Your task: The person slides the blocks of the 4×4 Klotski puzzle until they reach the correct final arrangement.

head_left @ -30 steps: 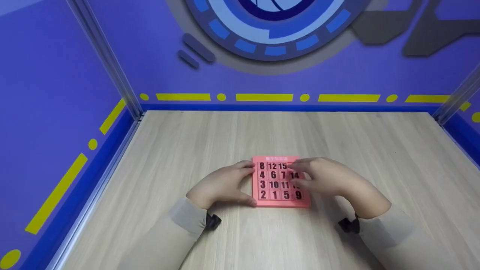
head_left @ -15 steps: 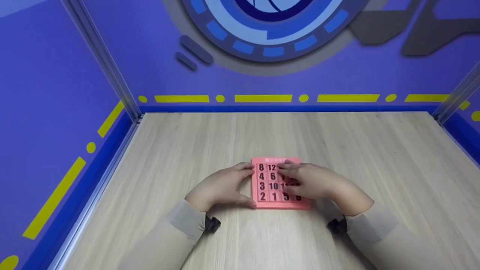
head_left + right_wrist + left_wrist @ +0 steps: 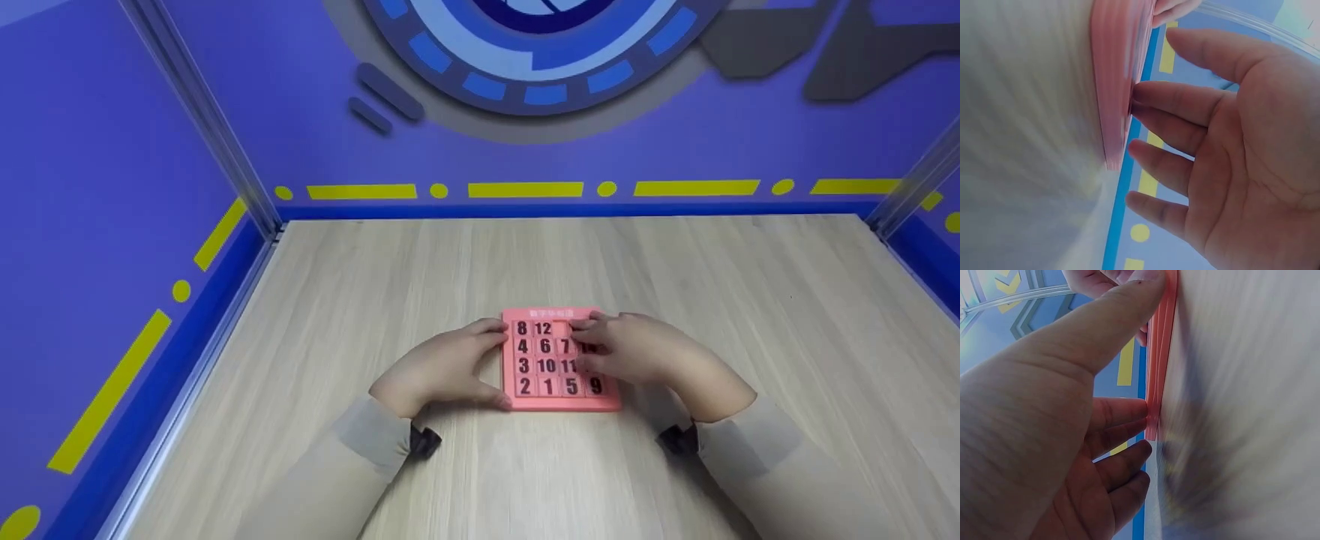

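- The sliding number puzzle (image 3: 546, 366) is laid flat on the wooden table (image 3: 375, 285), between the two hands, with its lettered edge (image 3: 551, 313) turned away from the person.
- The puzzle is held at its left side by the left hand (image 3: 442, 367): the thumb is set at the near left corner, and the index finger is placed farther up the same side.
- The left thumb and fingers are spread well apart; in the left wrist view the index fingertip is brought against the pink side wall, while the last two fingers are loosely bent.
- The right hand (image 3: 637, 349) is held over the puzzle's right part, and the upper right tiles are partly covered by it.
- The right fingers are kept slightly apart and nearly straight; in the right wrist view the index and middle fingertips are placed at the puzzle's face. Whether the thumb is touching a tile cannot be told.
- A bare slot (image 3: 560, 328) is seen in the top row, just right of the 12 tile (image 3: 543, 328).
- The bottom row is read as 2, 1, 5, 9.
- Both forearms are covered by light sleeves (image 3: 345, 442), and a small black device (image 3: 425, 442) is worn at each wrist.
- The table is bordered by blue-purple walls (image 3: 225, 45) marked with yellow bars (image 3: 525, 190).
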Demonstrator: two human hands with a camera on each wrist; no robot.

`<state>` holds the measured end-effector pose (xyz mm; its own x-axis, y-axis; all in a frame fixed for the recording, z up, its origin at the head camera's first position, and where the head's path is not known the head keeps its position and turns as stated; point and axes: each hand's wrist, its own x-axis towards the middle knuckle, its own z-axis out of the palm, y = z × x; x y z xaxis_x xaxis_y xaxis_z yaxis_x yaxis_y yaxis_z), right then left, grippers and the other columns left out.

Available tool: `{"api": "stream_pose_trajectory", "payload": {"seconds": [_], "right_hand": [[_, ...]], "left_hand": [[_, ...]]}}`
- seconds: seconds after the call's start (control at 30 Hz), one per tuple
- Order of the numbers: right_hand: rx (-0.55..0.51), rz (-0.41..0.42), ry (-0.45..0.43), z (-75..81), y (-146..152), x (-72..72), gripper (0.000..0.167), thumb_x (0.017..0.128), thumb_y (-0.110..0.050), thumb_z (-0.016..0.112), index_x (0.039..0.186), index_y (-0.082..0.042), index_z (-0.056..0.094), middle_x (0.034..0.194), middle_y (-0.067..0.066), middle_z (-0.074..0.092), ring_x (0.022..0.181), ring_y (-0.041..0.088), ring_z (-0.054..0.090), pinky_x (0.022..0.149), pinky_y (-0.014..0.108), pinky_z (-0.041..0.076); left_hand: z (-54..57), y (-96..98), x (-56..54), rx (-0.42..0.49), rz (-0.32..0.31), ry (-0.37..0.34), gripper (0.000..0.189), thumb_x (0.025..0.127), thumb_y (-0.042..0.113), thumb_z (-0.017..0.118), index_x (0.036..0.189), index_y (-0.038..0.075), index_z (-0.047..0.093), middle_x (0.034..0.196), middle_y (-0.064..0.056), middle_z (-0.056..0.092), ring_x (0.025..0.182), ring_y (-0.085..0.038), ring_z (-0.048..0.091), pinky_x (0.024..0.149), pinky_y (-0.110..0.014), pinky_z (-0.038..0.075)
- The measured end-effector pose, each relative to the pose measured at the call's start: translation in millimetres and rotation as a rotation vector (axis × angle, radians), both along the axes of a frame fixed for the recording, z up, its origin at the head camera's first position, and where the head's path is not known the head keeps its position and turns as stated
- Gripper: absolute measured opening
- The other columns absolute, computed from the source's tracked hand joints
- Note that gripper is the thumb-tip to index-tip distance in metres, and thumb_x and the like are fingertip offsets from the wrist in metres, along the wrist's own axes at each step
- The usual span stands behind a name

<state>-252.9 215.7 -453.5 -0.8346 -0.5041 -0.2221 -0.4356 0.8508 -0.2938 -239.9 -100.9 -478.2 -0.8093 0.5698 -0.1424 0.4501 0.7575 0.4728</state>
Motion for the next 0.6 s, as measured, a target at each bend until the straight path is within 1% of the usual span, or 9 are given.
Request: {"api": "stream_pose_trajectory", "payload": {"seconds": [0.13, 0.3, 0.4, 0.47, 0.53, 0.6], "right_hand": [[0.034, -0.040, 0.027, 2.5, 2, 0.8, 0.050, 0.112, -0.040, 0.068, 0.156, -0.016, 0.070, 0.168, 0.024, 0.058, 0.156, 0.052, 0.055, 0.131, 0.071, 0.044], [0.065, -0.033, 0.104, 2.6, -2, 4.7, 0.049, 0.110, -0.039, 0.071, 0.151, -0.013, 0.074, 0.161, 0.018, 0.067, 0.157, 0.047, 0.057, 0.134, 0.071, 0.041], [0.079, -0.001, 0.163, 0.8, -6, 8.7, 0.050, 0.109, -0.037, 0.073, 0.150, -0.010, 0.074, 0.157, 0.014, 0.071, 0.159, 0.045, 0.055, 0.135, 0.072, 0.038], [0.069, 0.033, 0.181, -1.1, -9, 10.3, 0.053, 0.108, -0.038, 0.073, 0.153, -0.009, 0.072, 0.160, 0.013, 0.070, 0.162, 0.044, 0.052, 0.136, 0.072, 0.038], [0.046, 0.075, 0.177, -3.4, -11, 10.9, 0.059, 0.109, -0.042, 0.073, 0.158, -0.009, 0.067, 0.164, 0.012, 0.066, 0.165, 0.043, 0.049, 0.137, 0.070, 0.038], [0.020, 0.111, 0.145, -5.8, -13, 10.6, 0.065, 0.111, -0.047, 0.070, 0.163, -0.010, 0.062, 0.171, 0.011, 0.059, 0.168, 0.041, 0.043, 0.139, 0.069, 0.035]], "left_hand": [[-0.6, 0.4, 0.1, -0.001, 0.008, -0.007, 0.111, 0.083, 0.060, 0.096, 0.173, 0.015, 0.049, 0.187, 0.000, 0.036, 0.172, -0.025, 0.039, 0.143, -0.043, 0.036], [-1.6, 0.3, -0.4, -0.003, 0.008, -0.007, 0.111, 0.084, 0.059, 0.096, 0.173, 0.015, 0.048, 0.187, 0.000, 0.036, 0.171, -0.025, 0.040, 0.142, -0.043, 0.036], [-1.8, 0.2, -0.2, -0.004, 0.007, -0.008, 0.111, 0.084, 0.059, 0.096, 0.173, 0.015, 0.048, 0.187, 0.000, 0.036, 0.171, -0.025, 0.039, 0.142, -0.043, 0.036], [-1.2, 0.1, 0.0, -0.004, 0.006, -0.007, 0.111, 0.083, 0.060, 0.096, 0.173, 0.015, 0.048, 0.187, -0.001, 0.036, 0.171, -0.025, 0.039, 0.142, -0.043, 0.036], [-0.6, 0.3, -0.2, -0.003, 0.005, -0.005, 0.112, 0.084, 0.061, 0.096, 0.173, 0.015, 0.048, 0.187, -0.001, 0.036, 0.171, -0.025, 0.039, 0.143, -0.043, 0.036], [-0.1, 0.5, -0.6, -0.004, 0.000, -0.002, 0.112, 0.084, 0.062, 0.095, 0.173, 0.014, 0.047, 0.187, -0.001, 0.035, 0.172, -0.026, 0.039, 0.143, -0.043, 0.035]]}}
